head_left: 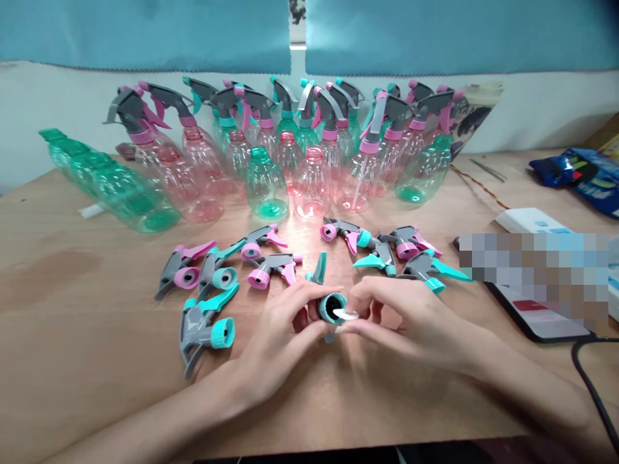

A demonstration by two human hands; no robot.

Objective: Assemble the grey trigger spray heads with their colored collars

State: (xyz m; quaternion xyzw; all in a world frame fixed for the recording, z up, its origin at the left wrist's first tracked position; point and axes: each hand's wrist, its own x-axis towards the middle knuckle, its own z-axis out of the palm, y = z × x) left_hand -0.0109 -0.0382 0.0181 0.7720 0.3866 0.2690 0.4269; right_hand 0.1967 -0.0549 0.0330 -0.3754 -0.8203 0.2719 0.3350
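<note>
My left hand (285, 328) is closed around a spray head with a teal collar (333, 306), its threaded opening turned up toward me. At that opening, my right hand (406, 316) pinches a small white piece (345, 314), whose tip reaches into the collar; its exact kind is hard to make out. A teal trigger (319, 267) sticks up behind my left fingers. Loose grey spray heads with pink or teal parts lie on both sides, among them a teal one (207, 332) left of my left hand and another teal one (428, 270) beyond my right hand.
Green and pink clear bottles (267, 183) stand in rows at the back, several with spray heads fitted. Green bottles (130, 193) lean at the left. A phone (532, 316), white power strip (536, 222), blue packet (580, 174) and black cable (587, 374) are at the right.
</note>
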